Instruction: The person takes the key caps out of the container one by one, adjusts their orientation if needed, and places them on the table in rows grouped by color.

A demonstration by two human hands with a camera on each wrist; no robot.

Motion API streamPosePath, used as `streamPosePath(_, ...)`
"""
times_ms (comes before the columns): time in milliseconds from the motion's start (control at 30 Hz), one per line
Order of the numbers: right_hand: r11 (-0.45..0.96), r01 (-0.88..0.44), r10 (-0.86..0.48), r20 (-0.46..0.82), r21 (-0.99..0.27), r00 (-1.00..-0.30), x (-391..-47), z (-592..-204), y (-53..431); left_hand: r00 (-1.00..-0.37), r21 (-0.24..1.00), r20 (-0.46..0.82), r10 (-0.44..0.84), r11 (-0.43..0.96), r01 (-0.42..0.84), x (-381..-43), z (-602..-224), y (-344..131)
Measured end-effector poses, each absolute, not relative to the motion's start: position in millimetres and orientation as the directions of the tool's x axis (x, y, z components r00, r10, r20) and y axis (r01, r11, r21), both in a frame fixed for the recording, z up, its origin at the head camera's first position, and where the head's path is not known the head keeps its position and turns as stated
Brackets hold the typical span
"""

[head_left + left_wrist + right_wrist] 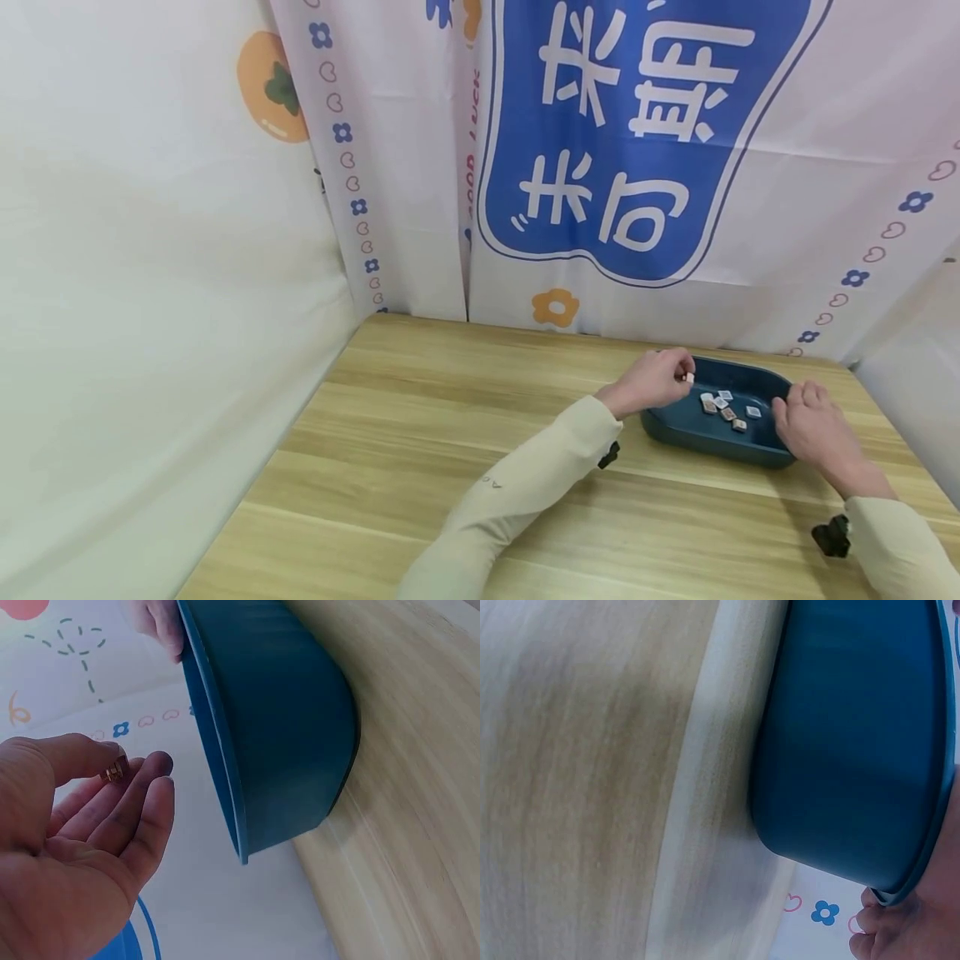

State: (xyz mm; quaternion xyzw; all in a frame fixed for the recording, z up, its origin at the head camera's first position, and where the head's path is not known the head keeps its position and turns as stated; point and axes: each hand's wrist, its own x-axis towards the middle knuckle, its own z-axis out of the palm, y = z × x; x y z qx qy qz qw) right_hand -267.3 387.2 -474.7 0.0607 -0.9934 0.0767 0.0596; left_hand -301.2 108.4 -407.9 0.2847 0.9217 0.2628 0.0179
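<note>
Above the left end of a dark teal tray (712,446), my left hand (651,382) pinches a small block (689,378) between thumb and forefinger. In the left wrist view that block (115,771) shows a gold-brown patterned side, partly hidden by the thumb; the other fingers spread loosely. My right hand (819,423) grips the tray's right end at the rim, as the right wrist view also shows with the fingers (877,930) bent at the corner. Inside the tray lie several small square blocks (727,413), some with pale printed faces and some brown.
The tray stands on a wood-grain table (450,417), near its back edge at the right. Behind hangs a white printed curtain (420,167) with a big blue panel, and a plain white cloth (150,292) covers the left side.
</note>
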Motion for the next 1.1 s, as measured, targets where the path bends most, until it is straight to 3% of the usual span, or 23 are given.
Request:
streamPosePath(500,0.979,-0.128,-0.108,0.128,-0.16,-0.986,-264.2,-469.4,385.2,-0.833,0.539,0.099,0.544,0.674,0.505,-288.6,-398.4,78.9)
streamPosePath(833,0.98,-0.134,-0.118,0.114,-0.15,-0.986,-262.9,-470.2,386.4,-0.779,0.559,0.127,0.614,0.604,0.568,-280.8,-398.8,51.4)
streamPosePath(1100,0.977,-0.135,-0.12,0.096,-0.166,-0.988,-262.5,-469.7,383.9,-0.772,0.581,0.126,0.624,0.584,0.567,-275.7,-403.5,28.8)
